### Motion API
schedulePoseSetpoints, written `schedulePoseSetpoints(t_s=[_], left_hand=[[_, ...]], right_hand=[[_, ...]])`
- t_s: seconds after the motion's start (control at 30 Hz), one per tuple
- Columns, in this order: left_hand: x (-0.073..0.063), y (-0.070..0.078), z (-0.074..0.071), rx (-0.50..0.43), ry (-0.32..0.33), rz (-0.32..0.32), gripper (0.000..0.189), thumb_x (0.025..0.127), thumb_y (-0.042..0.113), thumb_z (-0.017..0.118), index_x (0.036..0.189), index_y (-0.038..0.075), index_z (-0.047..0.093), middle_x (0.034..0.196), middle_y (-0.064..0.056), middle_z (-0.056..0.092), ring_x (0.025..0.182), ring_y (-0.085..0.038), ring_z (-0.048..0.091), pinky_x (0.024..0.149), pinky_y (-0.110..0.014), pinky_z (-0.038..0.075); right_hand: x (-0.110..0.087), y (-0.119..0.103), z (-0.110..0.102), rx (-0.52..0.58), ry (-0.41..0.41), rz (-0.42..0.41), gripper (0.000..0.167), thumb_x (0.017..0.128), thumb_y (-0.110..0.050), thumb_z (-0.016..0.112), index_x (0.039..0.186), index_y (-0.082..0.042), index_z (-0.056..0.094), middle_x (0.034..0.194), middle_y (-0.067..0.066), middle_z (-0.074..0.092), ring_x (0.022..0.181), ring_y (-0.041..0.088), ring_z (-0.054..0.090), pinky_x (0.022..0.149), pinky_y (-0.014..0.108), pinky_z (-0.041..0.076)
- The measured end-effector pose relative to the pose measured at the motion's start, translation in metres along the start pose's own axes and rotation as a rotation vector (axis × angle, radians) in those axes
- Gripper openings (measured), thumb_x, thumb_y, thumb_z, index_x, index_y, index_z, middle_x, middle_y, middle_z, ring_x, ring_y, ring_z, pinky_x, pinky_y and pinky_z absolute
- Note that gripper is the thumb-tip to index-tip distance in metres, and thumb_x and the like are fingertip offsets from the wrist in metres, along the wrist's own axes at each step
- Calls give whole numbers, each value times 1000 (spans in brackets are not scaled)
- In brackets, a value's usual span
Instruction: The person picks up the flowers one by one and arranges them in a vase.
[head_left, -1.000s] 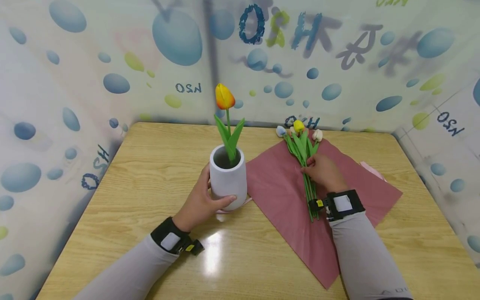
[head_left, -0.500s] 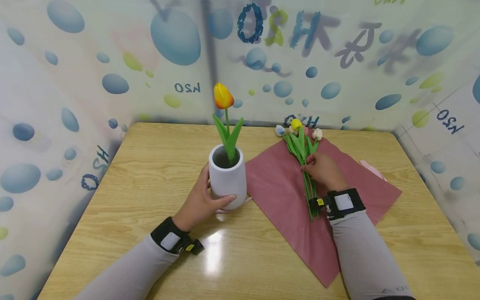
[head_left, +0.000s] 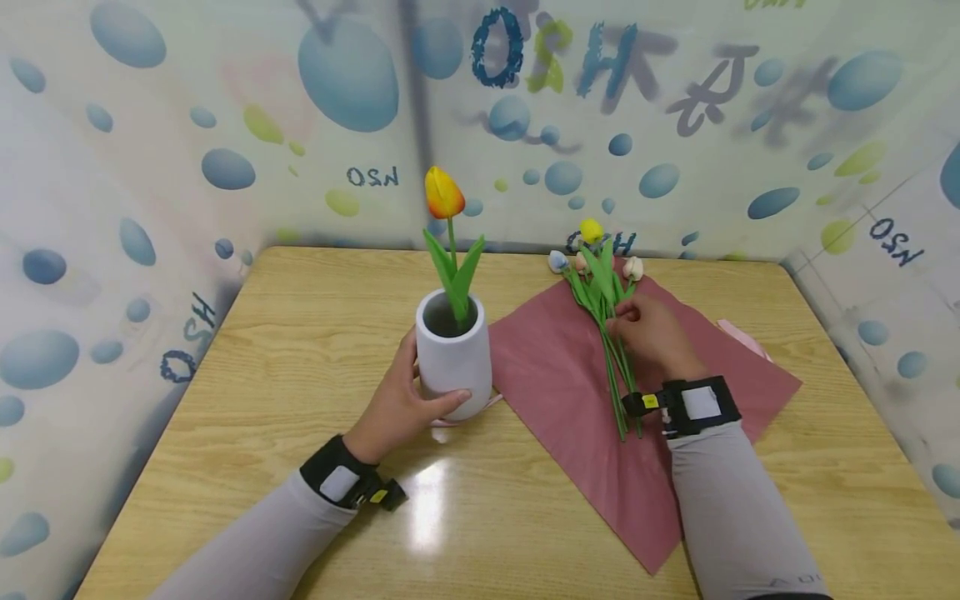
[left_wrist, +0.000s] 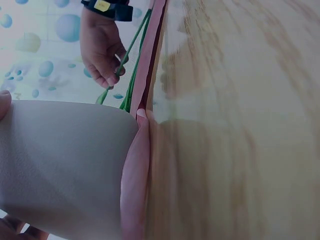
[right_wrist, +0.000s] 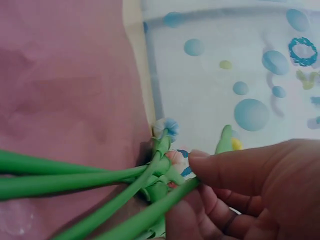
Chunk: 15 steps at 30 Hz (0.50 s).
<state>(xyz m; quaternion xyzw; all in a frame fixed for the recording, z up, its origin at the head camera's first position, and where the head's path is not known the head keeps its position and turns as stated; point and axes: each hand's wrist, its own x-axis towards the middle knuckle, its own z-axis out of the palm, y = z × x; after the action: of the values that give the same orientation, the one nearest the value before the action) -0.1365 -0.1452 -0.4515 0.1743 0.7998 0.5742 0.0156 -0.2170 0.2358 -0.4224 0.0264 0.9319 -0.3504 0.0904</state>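
Fingers of right hand pinch yellow tulip stem over paper; left hand grips vase

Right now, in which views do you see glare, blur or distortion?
Head view: a bright lamp glare lies on the table in front of the vase; the printed wall behind looks smeared and bends toward the edges. Left wrist view: the vase fills the near corner, soft and out of focus. Right wrist view: the right hand and green stems are very close and slightly blurred.
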Motion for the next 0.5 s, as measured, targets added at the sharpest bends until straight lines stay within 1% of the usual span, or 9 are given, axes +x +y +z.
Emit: schedulePoseSetpoints(t_s=[0.07,0.17,0.27,0.37,0.5], left_hand=[[0,0,0,2,-1,-2,105,83,21,89,161,39,21,152,1,45,136,-25,51,113,-62,42],[0,1,0,1,-3,1,105,84,21,89,161,39,21,152,1,46,136,-25,52,113,-62,42],[0,0,0,-1,-4,4,105,83,22,89,161,40,21,151,2,46,135,-25,52,112,-62,42],[0,0,0,-2,-5,5,105,83,22,89,161,40,21,151,2,46,135,-24,52,113,-62,42],[0,0,0,-3,-6,8,105,84,22,89,161,39,20,152,1,45,136,-25,52,113,-62,41]], right_hand=[[0,0,-1,55,14,-15,39,104,-26,63,130,3,59,112,21,66,86,26,62,73,32,51],[1,1,-2,140,45,-31,38,104,-23,64,129,5,59,109,22,67,77,21,63,68,29,53],[3,1,-3,206,66,-34,38,104,-23,65,128,5,59,107,20,65,75,17,64,66,28,55],[4,3,-4,261,67,-20,40,104,-27,65,130,3,58,106,13,63,78,12,65,69,28,58],[5,3,-5,403,41,-3,41,103,-31,65,131,-2,57,103,1,62,80,9,64,72,29,60]])
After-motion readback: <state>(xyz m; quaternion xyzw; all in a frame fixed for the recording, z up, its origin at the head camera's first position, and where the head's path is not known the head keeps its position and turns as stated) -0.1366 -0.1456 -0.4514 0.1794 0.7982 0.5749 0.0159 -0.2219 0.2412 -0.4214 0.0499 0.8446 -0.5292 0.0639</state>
